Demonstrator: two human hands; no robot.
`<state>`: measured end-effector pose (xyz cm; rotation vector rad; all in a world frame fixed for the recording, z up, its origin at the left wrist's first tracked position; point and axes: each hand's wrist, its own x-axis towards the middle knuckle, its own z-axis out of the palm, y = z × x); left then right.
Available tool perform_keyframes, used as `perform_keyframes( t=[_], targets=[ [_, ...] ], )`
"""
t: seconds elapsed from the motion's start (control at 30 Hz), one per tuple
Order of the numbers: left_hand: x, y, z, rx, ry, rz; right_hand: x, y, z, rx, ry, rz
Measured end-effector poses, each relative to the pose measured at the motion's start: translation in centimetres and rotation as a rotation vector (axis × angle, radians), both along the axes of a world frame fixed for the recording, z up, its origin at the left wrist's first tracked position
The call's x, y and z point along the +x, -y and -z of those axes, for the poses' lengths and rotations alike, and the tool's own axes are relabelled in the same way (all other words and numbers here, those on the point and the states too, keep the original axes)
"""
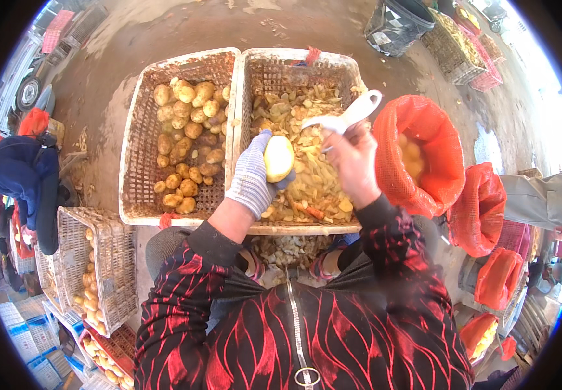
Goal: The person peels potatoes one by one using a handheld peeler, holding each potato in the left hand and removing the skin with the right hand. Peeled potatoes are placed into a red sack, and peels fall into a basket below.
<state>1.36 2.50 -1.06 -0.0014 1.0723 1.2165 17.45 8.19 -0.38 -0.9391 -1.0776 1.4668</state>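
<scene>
My left hand (pixel 256 175), in a striped knit glove, grips a pale peeled potato (pixel 279 158) over the right-hand crate. Bare and slightly blurred, my right hand (pixel 351 158) holds a white-handled peeler (pixel 354 113), its handle pointing up and to the right. Peeler and potato are apart. Below both hands, potato peelings (pixel 312 180) fill the bottom of a dirty white plastic crate (pixel 300 74). Beside it on the left, a second plastic crate (pixel 137 141) contains several unpeeled potatoes (pixel 181 146).
Right of the crates stands a red mesh sack (pixel 420 195) with pale potatoes inside. More red sacks (pixel 478 209) line the right side. A dark bucket (pixel 398 29) stands at the back. A crate of potatoes (pixel 110 273) sits at left, near a bending person (pixel 22 170).
</scene>
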Motion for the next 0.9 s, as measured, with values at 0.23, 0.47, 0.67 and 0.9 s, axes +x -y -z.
perform_keyframes(
  t=[0.23, 0.47, 0.67, 0.9],
  targets=[
    [0.0, 0.0, 0.0, 0.036, 0.059, -0.017, -1.3, 2.9, -1.0, -0.032, 0.094, -0.206],
    [0.3, 0.1, -0.8, 0.137, -0.066, 0.054, 1.0, 0.3, -1.2, -0.011, 0.115, -0.180],
    [0.5, -0.2, 1.2, 0.155, -0.296, 0.006, -0.9, 3.9, -2.6, 0.139, 0.161, -0.358],
    [0.5, 0.3, -0.6, 0.213, -0.225, 0.060, 2.8, -1.9, -1.1, -0.125, 0.000, -0.085]
  ],
)
